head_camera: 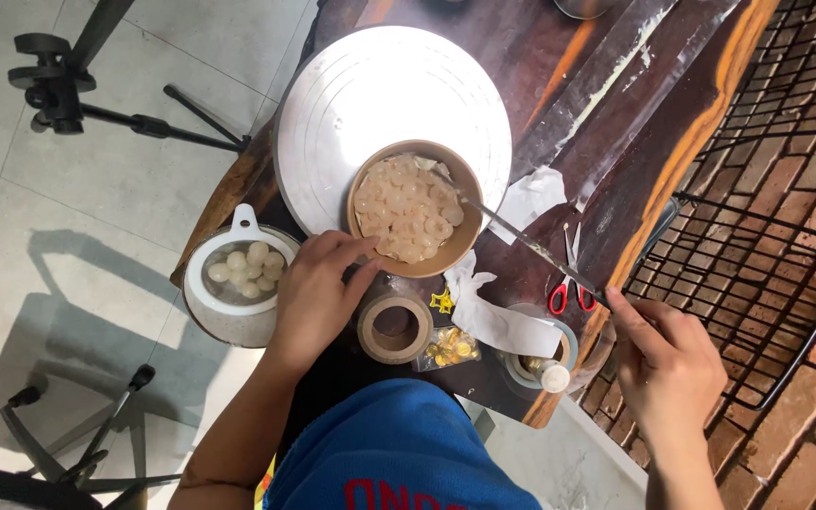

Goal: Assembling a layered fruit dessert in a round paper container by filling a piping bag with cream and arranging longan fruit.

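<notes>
A round brown bowl [415,208] sits at the near edge of a white turntable disc [370,104], whose flat top is ringed with faint concentric grooves. The bowl is smooth-walled and packed to the brim with pale, glossy, button-shaped pieces that overlap in loose rings. The left hand [318,293] rests against the bowl's near-left rim, its fingers curled in lightly and touching the rim without closing round anything.

The right hand [668,364] pinches the end of a long, thin metal spatula [521,238] between thumb and fingertips — a narrow grip on the handle. The blade is flat, grey and smeared with pale residue. Its long axis runs on a diagonal from the hand at lower right up to the left, and its tip lies over the bowl's right side, on the pale pieces.

The counter [559,57] is dark, polished wood with orange streaks of grain and an irregular edge. On it, just beside the left hand, stands a white speckled dish with a strainer [238,274] that holds a small heap of round whitish balls. Near the bowl lie a cardboard tape roll [395,327], a clear packet of gold beads [446,348], crumpled white paper [498,321] and red-handled scissors [570,283]. A black wire rack [757,274] stands at the right over a brick floor — a tripod [77,85] stands on pale tiles at the left.
</notes>
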